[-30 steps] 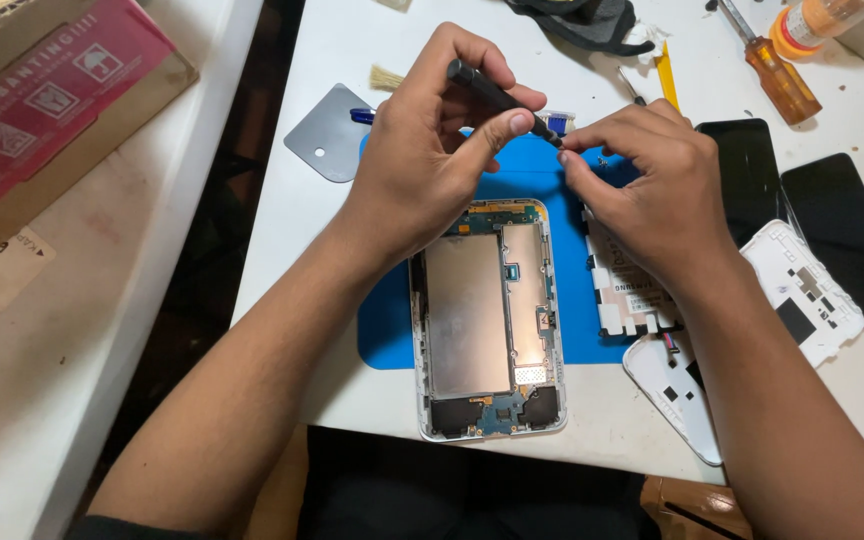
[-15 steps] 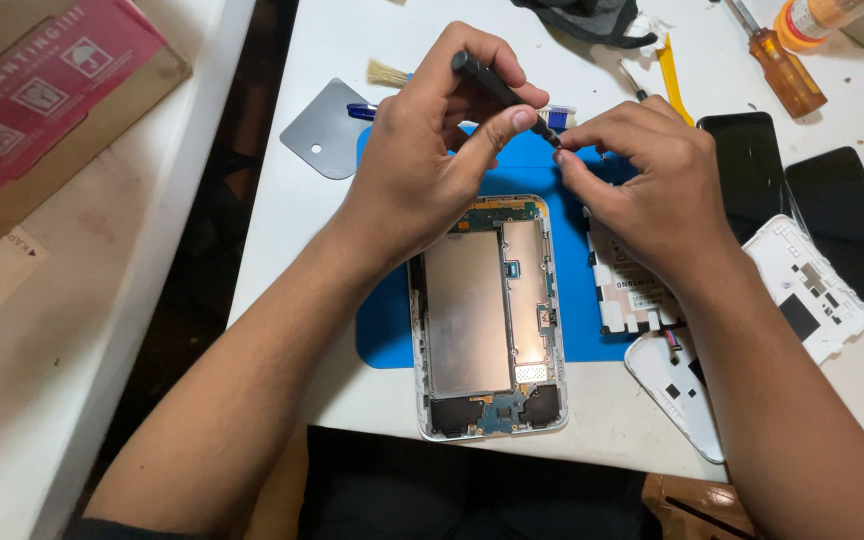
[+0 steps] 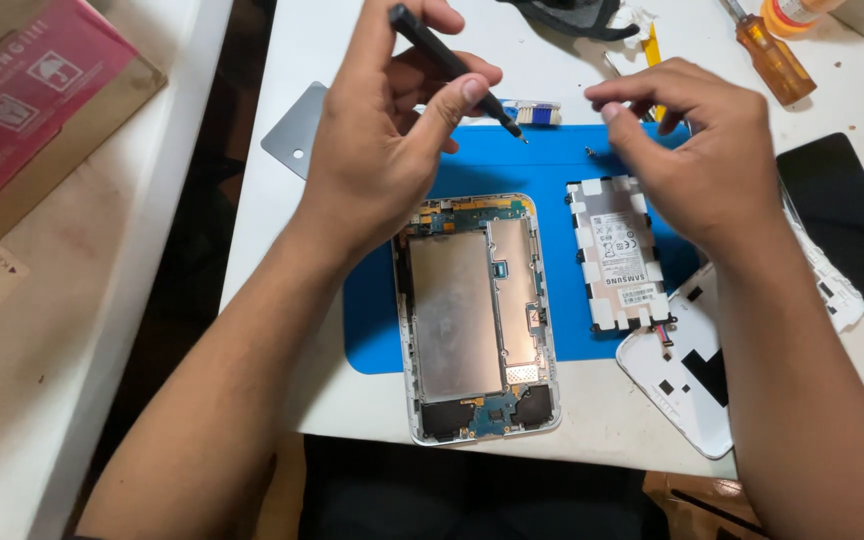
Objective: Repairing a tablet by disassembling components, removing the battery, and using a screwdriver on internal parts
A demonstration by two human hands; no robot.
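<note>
My left hand [image 3: 382,150] grips a thin black screwdriver [image 3: 452,70], its tip pointing right above the blue mat [image 3: 552,160]. An opened tablet [image 3: 477,310], back removed and metal shield and circuit boards exposed, lies on the mat below that hand. My right hand [image 3: 692,160] hovers over a white battery pack [image 3: 617,255] lying right of the tablet. Its thumb and forefinger are close together with nothing visible between them. A tiny screw [image 3: 589,152] rests on the mat just under those fingertips.
A white back cover [image 3: 692,370] lies at the table's front right, a black glass panel [image 3: 842,215] beyond it. An orange-handled screwdriver [image 3: 772,55], a yellow pry tool [image 3: 652,45] and a grey metal plate [image 3: 297,140] lie around the mat. A cardboard box [image 3: 32,110] sits far left.
My hands have come apart: the left lifted the screwdriver up and left, the right drew back to the right. The battery pack, covered before, now shows.
</note>
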